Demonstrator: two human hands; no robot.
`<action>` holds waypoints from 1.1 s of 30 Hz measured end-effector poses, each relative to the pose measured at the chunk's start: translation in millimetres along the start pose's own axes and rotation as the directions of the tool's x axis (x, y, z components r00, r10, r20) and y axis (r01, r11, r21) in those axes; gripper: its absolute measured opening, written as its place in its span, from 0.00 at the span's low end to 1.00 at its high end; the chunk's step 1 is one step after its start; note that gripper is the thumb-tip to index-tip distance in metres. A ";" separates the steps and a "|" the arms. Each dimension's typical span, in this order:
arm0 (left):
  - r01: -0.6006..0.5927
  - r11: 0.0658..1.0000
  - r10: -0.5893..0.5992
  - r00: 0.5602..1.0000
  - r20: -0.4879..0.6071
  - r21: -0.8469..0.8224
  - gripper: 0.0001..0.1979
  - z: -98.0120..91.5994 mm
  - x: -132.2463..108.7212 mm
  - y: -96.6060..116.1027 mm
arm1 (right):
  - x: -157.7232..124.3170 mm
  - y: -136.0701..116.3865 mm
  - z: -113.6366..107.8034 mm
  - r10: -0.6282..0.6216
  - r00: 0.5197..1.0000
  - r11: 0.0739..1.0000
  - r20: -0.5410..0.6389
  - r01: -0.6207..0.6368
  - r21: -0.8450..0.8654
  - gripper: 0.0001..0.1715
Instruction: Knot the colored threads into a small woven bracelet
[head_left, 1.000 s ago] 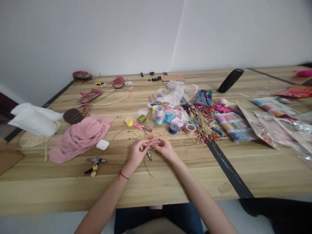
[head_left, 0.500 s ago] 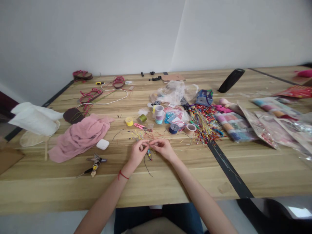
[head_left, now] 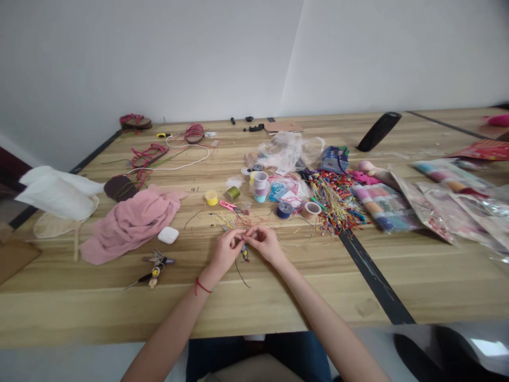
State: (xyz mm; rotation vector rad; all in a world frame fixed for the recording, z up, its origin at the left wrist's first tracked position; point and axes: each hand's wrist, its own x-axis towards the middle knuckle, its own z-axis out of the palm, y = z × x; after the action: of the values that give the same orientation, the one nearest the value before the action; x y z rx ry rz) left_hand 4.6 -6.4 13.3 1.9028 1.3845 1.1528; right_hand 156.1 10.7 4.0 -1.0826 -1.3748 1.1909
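My left hand [head_left: 229,249] and my right hand [head_left: 264,242] meet over the middle of the table, fingertips pinched together. Between and below them hangs a bundle of thin coloured cords [head_left: 245,252], with a dark cord end [head_left: 242,275] trailing toward me. Both hands are closed on the cords; the exact spot they pinch is hidden by the fingers. Just beyond lie loose cord snippets [head_left: 222,220] and pink-handled thread snips [head_left: 228,206]. A yellow spool [head_left: 211,198], a green spool [head_left: 233,193] and a navy spool [head_left: 283,210] stand close by.
Right of my hands is a heap of multicoloured knotted cords [head_left: 338,201], then packs of thread rolls [head_left: 385,207]. To the left lie a pink cloth [head_left: 133,225], a white earphone case [head_left: 168,235] and keys [head_left: 157,265]. Stacked spools [head_left: 260,185] and plastic bags [head_left: 288,151] sit farther back.
My fingertips have shifted very slightly and remain pinched together over the cords. The other things on the table stay in place.
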 end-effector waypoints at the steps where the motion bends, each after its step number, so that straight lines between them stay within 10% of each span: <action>1: -0.009 1.000 0.009 1.000 0.002 0.002 0.15 0.1 -0.2 0.2 | 0.1 -1.2 0.3 0.000 1.000 1.000 -0.011 0.000 0.004 0.21; 15: -0.061 0.998 0.061 0.998 -0.011 -0.005 0.16 4.3 -2.7 1.2 | 2.3 3.0 -0.1 0.113 0.990 0.949 0.081 -0.132 0.285 0.25; 21: -0.093 0.996 0.093 0.996 -0.014 0.002 0.17 5.2 -4.2 1.3 | 1.5 2.9 -0.2 0.134 0.979 0.964 0.157 -0.165 0.210 0.13; 33: -0.062 0.998 0.063 0.998 -0.025 0.022 0.12 3.7 -3.1 2.0 | 1.6 2.8 -4.4 0.153 0.986 0.975 0.066 -0.162 0.152 0.21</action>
State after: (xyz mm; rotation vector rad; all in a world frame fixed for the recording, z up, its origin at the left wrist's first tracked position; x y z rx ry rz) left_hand 8.4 -9.7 12.1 1.9655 1.3649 1.2000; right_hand 160.4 13.2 1.6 -1.0687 -1.2303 1.4292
